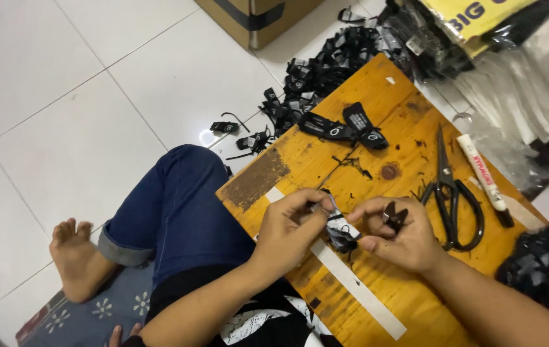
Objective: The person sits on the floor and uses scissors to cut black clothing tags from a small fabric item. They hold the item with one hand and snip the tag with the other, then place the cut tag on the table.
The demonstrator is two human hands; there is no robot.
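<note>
I note the left hand (pixel 290 225) over the near part of a small wooden board (pixel 377 90), its fingers curled and its thumb and forefinger pinched shut on a small black fabric label with a pale strip (pixel 339 226). The label sits between both hands, just above the board's surface, over a long white strip of tape (pixel 364 292) that runs along the board.

The right hand (pixel 400 234) is touching the same label with its thumb and forefinger closed on its other end. I also see a small black snipper (pixel 394 214) tucked in the right palm, held by the curled remaining fingers.

Just beside the right hand, on the board, lie large black scissors (pixel 451 193), blades pointing away from me. Next to them lies a white marker pen with a black cap (pixel 483 180). Near the far end of the board rest a few spread black labels (pixel 345 128).

Off the far edge, on the white tiled floor (pixel 62 96), I record a heap of black labels (pixel 326 71). A second dark pile (pixel 541 266) sits at the right edge of the board. My blue-jeaned knee (pixel 178 199) is against the board's left edge
</note>
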